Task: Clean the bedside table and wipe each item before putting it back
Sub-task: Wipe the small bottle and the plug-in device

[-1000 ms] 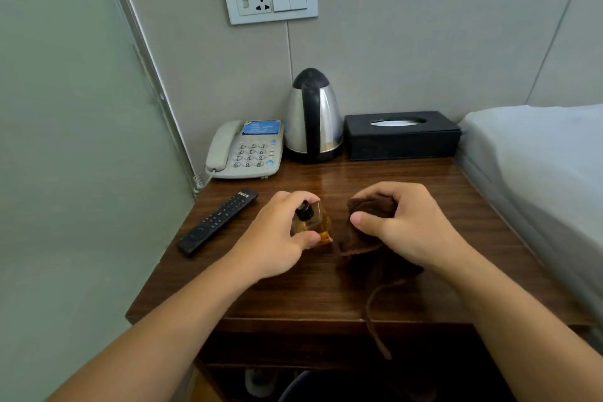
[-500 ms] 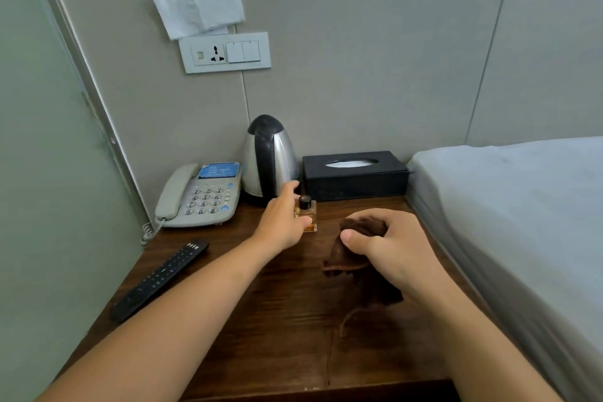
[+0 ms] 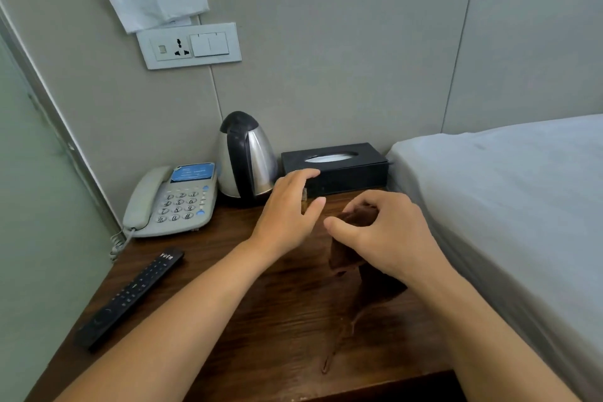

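**A:** Head camera is all I have. Where is the small bottle [image 3: 304, 201]?

**B:** I see only a thin strip of it. It stands up straight at the back of the bedside table [image 3: 261, 320], just in front of the tissue box [image 3: 346, 170]. My left hand [image 3: 287, 209] hides most of it.

**A:** Is that hand holding it?

**B:** I cannot tell. The fingers curve over the top and the thumb sits by its near side, so the bottle is in the gap between them. It could be a soft hold, or the hand could be letting go.

**A:** And the other hand?

**B:** My right hand [image 3: 381, 238] pinches the brown cloth [image 3: 346, 254], bunched up, with one end trailing on the wood. It is near the bottle, to the right and a bit closer to me. The left hand is the nearer one.

**A:** So what matters next?

**B:** I think the bottle is in its spot. The left hand should pull back toward me and not knock it over. The kettle [image 3: 244, 157] is just to the left, then the phone [image 3: 176, 202], and the remote [image 3: 130, 297] lies nearer my side.
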